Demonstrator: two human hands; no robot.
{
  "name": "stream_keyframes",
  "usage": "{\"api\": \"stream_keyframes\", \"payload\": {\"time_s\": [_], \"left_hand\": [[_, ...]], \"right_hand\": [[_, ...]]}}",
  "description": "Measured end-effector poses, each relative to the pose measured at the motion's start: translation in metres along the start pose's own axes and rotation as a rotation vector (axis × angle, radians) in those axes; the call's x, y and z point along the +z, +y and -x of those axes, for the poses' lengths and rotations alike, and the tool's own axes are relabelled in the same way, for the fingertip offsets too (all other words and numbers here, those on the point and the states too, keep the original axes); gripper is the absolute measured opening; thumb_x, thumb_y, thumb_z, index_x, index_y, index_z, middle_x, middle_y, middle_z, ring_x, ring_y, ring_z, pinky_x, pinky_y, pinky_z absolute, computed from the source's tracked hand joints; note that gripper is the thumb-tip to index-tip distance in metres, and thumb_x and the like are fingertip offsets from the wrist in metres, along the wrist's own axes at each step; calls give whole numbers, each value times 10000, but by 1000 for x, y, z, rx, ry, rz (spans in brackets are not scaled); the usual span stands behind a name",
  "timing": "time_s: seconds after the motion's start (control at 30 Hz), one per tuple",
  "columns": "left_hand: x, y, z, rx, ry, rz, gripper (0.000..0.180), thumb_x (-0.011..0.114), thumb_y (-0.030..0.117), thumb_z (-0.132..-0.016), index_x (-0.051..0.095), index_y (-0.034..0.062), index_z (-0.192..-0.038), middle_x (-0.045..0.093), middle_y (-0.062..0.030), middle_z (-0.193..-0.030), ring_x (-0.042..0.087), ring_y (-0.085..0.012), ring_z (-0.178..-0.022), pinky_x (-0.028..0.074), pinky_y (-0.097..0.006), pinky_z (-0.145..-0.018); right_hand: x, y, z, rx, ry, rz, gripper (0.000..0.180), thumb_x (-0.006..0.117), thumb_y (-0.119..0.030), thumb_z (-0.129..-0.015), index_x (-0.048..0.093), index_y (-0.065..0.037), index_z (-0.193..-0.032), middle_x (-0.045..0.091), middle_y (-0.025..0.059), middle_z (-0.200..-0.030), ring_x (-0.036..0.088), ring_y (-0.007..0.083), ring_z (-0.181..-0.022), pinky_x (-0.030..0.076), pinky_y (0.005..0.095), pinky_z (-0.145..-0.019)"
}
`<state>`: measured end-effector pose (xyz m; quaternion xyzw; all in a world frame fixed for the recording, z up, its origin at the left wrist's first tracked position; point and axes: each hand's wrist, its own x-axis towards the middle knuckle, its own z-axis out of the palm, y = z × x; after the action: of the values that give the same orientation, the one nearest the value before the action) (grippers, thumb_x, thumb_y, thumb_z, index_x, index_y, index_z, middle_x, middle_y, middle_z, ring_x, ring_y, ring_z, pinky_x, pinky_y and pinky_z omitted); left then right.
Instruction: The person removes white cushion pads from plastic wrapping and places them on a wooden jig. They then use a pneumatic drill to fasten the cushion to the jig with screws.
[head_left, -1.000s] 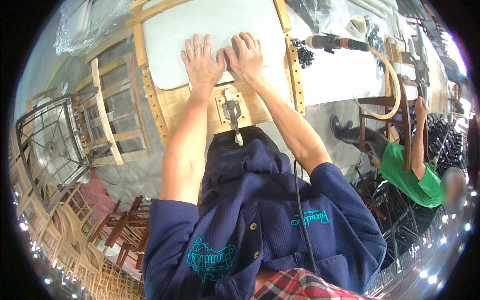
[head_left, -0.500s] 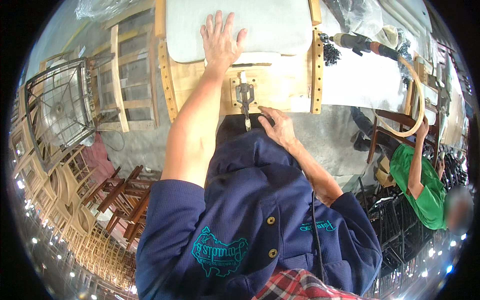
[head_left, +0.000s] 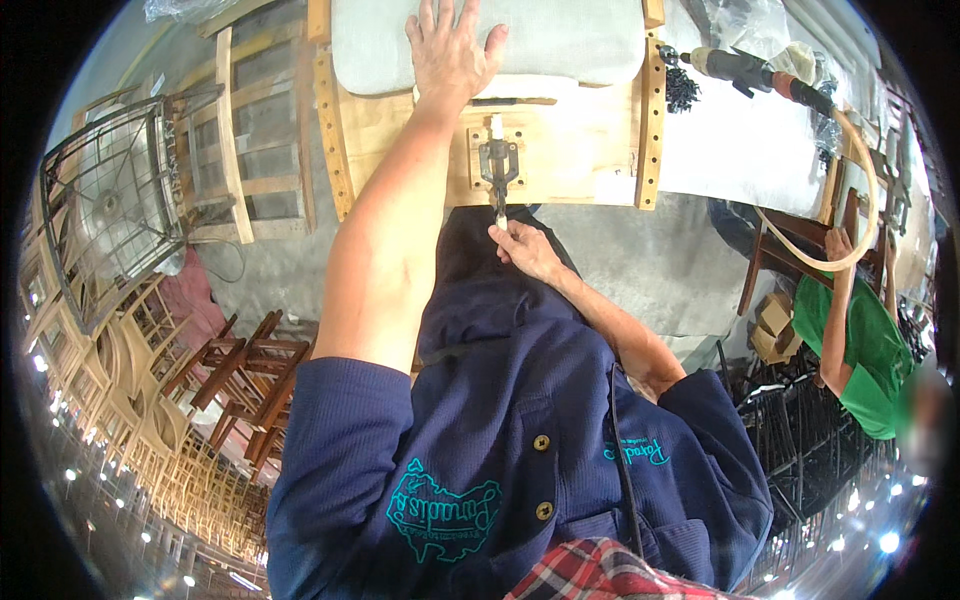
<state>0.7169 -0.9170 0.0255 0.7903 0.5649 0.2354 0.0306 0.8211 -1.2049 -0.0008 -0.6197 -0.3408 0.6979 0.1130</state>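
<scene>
Two bare forearms rose from the rolled sleeves of a navy work shirt, which filled the lower middle of the view and hid whatever lay beneath it. At about eight o'clock, stacked wooden chair frames crowded the floor, and a wire rack stood at nine o'clock.

Just above the shirt, the right hand sat at the near edge of a wooden jig board. Its fingers were curled tight, pinching the lower end of a metal toggle clamp mounted upright on the board; the tips themselves were hard to make out against the dark cloth. The clamp stood just below picture centre-top, between the two pale side rails of the frame.

Farther off, at twelve o'clock, the left hand lay flat with fingers spread wide, pressing on a grey upholstered seat pad and gripping nothing. The pad's far edge was cut off by the picture's rim.

At two o'clock a pneumatic tool with a tan hose rested on a white tabletop. At three o'clock another person in a green shirt reached upward, partly blurred at the rim.
</scene>
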Motion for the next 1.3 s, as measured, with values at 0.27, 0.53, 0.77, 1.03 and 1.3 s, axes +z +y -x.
{"api": "stream_keyframes", "payload": {"time_s": [0.27, 0.53, 0.77, 1.03, 1.3], "left_hand": [[2, 0, 2, -29, -46, 21, 642, 599, 422, -965, 506, 47, -1477, 395, -235, -1585, 308, -439, -1485, 248, -632, -1194], [1, 0, 0, -43, -50, 5, 664, 571, 447, -967, 499, 34, -1482, 395, -231, -1582, 309, -438, -1477, 232, -629, -1195], [15, -12, 4, -7, -76, 0, 670, 505, 493, -1001, 447, 82, -1528, 343, -231, -1610, 247, -449, -1505, 190, -649, -1203], [20, -15, 2, 28, -118, -26, 697, 455, 522, -1019, 405, 84, -1559, 298, -252, -1630, 202, -470, -1518, 149, -668, -1208], [12, -12, 1, 12, -161, -15, 701, 458, 511, -1019, 391, 85, -1572, 274, -255, -1643, 183, -471, -1527, 149, -671, -1211]], "right_hand": [[6, -24, 41, 138, -44, -417, 565, 564, -569, -1017, 610, -54, -787, 564, 33, -628, 560, 149, -557, 461, 301, -555], [36, -32, 40, 16, 335, -527, 583, 576, -546, -1026, 552, -93, -659, 542, 12, -574, 511, 109, -510, 421, 270, -519], [67, -23, 24, -233, 647, -660, 593, 593, -507, -1032, 569, -85, -615, 543, 5, -559, 505, 91, -508, 399, 262, -504], [58, -10, -12, -31, 189, -1696, 858, 418, -848, -911, 576, -47, -646, 552, 126, -636, 552, 313, -660, 458, 409, -665], [51, 47, -54, 48, 26, -1775, 948, 358, -919, -858, 623, -9, -884, 645, 165, -770, 653, 357, -781, 535, 476, -762]]}}
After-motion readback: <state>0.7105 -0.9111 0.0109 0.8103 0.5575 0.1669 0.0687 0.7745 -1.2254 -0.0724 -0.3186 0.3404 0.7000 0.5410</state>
